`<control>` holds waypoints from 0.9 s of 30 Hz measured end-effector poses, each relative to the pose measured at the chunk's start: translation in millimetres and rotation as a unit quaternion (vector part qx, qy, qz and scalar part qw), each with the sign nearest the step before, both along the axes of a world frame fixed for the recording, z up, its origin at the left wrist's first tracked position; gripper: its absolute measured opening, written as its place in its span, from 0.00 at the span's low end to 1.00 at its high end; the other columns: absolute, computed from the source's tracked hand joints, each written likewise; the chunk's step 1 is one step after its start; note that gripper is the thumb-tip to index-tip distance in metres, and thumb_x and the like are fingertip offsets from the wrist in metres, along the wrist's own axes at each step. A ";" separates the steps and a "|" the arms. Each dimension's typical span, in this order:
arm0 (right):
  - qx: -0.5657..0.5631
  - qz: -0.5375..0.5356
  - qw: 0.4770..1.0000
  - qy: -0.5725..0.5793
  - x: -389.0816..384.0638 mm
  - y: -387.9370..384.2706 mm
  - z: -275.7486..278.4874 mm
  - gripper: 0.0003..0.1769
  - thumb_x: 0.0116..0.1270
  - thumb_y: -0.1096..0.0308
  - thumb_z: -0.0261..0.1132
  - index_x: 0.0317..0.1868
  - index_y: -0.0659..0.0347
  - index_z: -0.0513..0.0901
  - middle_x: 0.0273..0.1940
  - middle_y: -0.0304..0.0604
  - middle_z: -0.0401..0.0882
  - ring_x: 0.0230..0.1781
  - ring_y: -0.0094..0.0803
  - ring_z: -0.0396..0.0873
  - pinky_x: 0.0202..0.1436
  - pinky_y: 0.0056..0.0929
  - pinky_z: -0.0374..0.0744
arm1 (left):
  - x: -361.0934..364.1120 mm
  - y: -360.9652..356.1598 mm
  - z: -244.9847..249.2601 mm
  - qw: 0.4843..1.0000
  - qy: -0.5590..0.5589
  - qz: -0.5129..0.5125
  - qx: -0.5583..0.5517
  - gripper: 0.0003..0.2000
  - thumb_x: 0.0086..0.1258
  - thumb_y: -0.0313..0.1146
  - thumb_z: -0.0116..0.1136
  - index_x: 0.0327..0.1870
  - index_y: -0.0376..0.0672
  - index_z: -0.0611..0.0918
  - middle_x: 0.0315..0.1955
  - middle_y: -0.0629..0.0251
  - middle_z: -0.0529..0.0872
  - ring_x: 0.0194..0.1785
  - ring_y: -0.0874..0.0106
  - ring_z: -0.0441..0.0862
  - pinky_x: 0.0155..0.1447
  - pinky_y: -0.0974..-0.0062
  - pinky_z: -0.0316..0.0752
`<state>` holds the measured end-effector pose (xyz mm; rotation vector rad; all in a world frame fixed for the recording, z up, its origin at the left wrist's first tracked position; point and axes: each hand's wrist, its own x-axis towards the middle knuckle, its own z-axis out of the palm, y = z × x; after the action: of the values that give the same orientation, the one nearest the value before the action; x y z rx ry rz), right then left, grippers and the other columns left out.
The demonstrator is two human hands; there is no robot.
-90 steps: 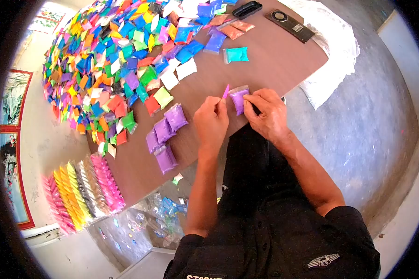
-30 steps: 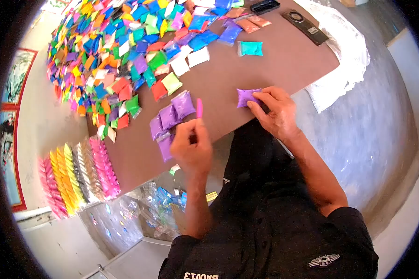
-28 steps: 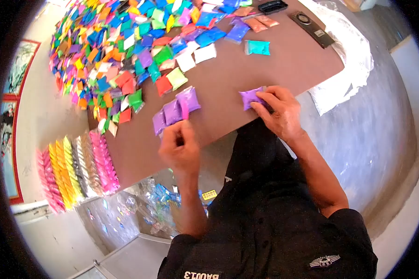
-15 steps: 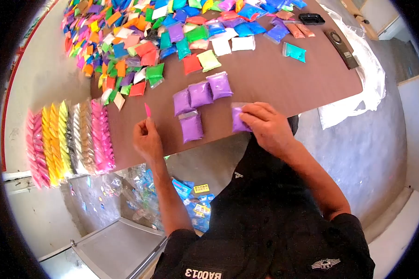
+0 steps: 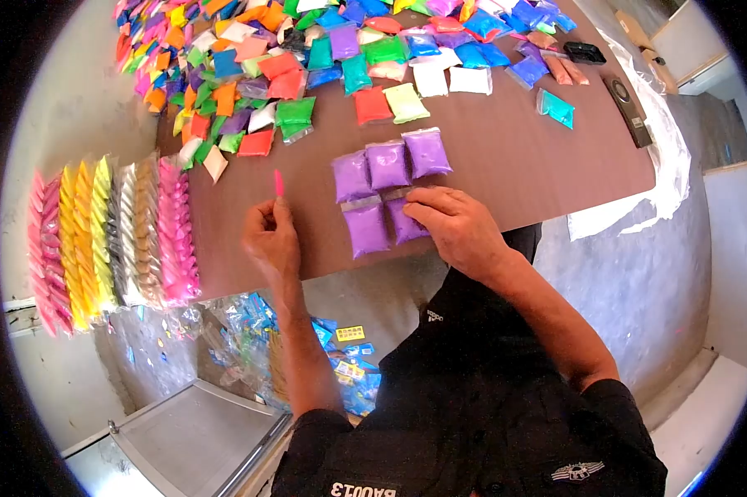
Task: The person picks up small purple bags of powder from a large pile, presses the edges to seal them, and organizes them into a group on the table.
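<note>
With the right grip (image 5: 460, 228) pinching a purple packet (image 5: 405, 227) near its upper corner, a light, level hold suits squaring it against the packet (image 5: 367, 230) just left, the left grip (image 5: 272, 240) clasping a pink strip (image 5: 279, 183) clear.

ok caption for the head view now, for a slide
Right hand on one of five purple packets, left hand holding a pink strip

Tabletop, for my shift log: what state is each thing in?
Left hand: pinching pink stick
Right hand: gripping one purple packet
Other purple packets: filled, lying flat
Loose packets: heaped, mixed colours
Packet strips: side by side
White bag: crumpled
Tabletop: partly covered
</note>
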<state>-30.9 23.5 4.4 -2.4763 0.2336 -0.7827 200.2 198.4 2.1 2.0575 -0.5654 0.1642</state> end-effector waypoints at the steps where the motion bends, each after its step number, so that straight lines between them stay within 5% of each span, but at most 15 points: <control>1: 0.009 0.000 1.000 0.007 0.5 -0.5 1.6 0.15 0.60 0.80 0.64 0.49 0.64 0.85 0.54 0.48 0.84 0.56 0.47 0.83 0.60 0.41 0.81 | 0.7 -0.5 -0.2 1.000 0.008 0.000 0.006 0.08 0.72 0.31 0.67 0.37 0.34 0.85 0.25 0.67 0.84 0.28 0.79 0.78 0.34 0.76 0.75; 13: 0.031 -0.067 0.996 -0.055 -14.1 1.1 -2.0 0.16 0.55 0.83 0.64 0.45 0.64 0.86 0.49 0.49 0.85 0.49 0.48 0.84 0.54 0.42 0.83 | -6.7 -3.4 4.3 0.999 -0.036 -0.019 0.035 0.06 0.72 0.29 0.66 0.39 0.34 0.86 0.23 0.59 0.85 0.27 0.75 0.82 0.34 0.74 0.77; 20: 0.076 -0.120 0.987 -0.071 -29.3 -8.4 -13.0 0.14 0.55 0.84 0.64 0.42 0.64 0.86 0.45 0.49 0.86 0.45 0.48 0.85 0.50 0.40 0.84 | 0.3 -4.0 12.3 0.974 -0.166 -0.054 0.147 0.03 0.67 0.26 0.66 0.33 0.39 0.83 0.29 0.55 0.83 0.29 0.59 0.82 0.35 0.64 0.77; 27: 0.036 -0.139 0.986 -0.086 -23.2 -9.5 -20.3 0.12 0.54 0.83 0.65 0.39 0.62 0.85 0.41 0.48 0.86 0.42 0.46 0.86 0.46 0.39 0.84 | 11.7 -9.6 23.4 0.983 -0.077 -0.075 0.149 0.05 0.67 0.27 0.67 0.39 0.36 0.86 0.29 0.58 0.85 0.31 0.68 0.84 0.38 0.70 0.78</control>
<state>-54.1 13.9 -15.9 -2.3208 0.5431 -1.0776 211.9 188.8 25.6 2.2922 -0.8829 0.1575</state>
